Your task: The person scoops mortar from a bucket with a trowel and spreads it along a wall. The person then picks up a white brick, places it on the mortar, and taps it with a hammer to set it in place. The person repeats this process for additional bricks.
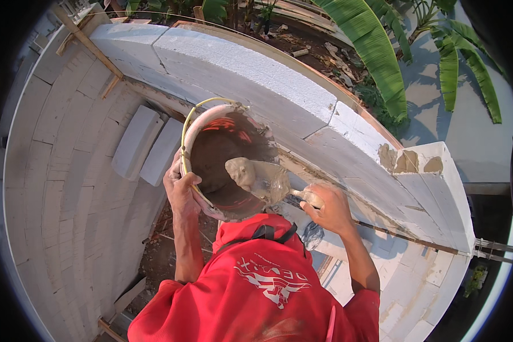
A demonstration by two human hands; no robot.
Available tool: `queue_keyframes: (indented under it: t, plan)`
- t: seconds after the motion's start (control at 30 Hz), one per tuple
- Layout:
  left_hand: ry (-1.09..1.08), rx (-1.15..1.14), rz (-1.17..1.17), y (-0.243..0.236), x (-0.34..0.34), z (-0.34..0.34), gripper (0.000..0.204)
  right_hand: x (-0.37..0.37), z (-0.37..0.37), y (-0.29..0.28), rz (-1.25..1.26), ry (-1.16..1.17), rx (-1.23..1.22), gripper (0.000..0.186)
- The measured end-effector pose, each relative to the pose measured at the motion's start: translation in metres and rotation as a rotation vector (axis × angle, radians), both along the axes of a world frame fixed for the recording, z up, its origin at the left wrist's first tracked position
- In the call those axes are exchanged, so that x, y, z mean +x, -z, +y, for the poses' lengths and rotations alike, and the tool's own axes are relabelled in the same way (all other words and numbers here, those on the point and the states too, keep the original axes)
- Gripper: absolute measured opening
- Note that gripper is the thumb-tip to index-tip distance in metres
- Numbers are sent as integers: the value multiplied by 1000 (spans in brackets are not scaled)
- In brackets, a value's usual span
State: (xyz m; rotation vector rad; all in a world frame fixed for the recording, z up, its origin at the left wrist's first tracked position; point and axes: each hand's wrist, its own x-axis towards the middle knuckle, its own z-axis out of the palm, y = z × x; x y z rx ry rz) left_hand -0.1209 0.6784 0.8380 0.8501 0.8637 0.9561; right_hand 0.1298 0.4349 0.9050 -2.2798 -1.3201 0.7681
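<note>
Trowel [272, 181] points leftward over the bucket [225, 126], its handle held by the fingers of the right hand [329, 208]; the left hand's [181, 192] fingers clasp the bucket's left rim

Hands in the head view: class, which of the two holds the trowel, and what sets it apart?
The right hand: it grasps the trowel by its handle, a grey lump on the blade. The left hand instead holds the bucket at its side.

There's mortar [215, 162] in the bucket [211, 114]; trowel [275, 183] over its right side; block wall [239, 80] beyond; banana leaves [373, 54] behind that.
</note>
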Motion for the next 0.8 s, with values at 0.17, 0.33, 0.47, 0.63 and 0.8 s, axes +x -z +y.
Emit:
queue_keyframes:
  t: [0.17, 0.33, 0.47, 0.63, 0.8]
  plan:
    - [120, 54, -106, 12, 5, 2, 54, 3, -82, -78, -296, 186, 120, 39]
    - [146, 73, -7, 23, 8, 4, 62, -5, -125, -178, -443, 489, -28, 27]
    - [185, 66, -24, 35, 8, 7, 63, 10, -130, -222, -443, 633, -131, 22]
    - [197, 20, 13, 45, 2, 11, 61, 78, -126, -227, 295, 1001, -115, 28]
    - [191, 12, -14, 47, -4, 12, 58, 104, -139, -221, 276, 1147, -96, 33]
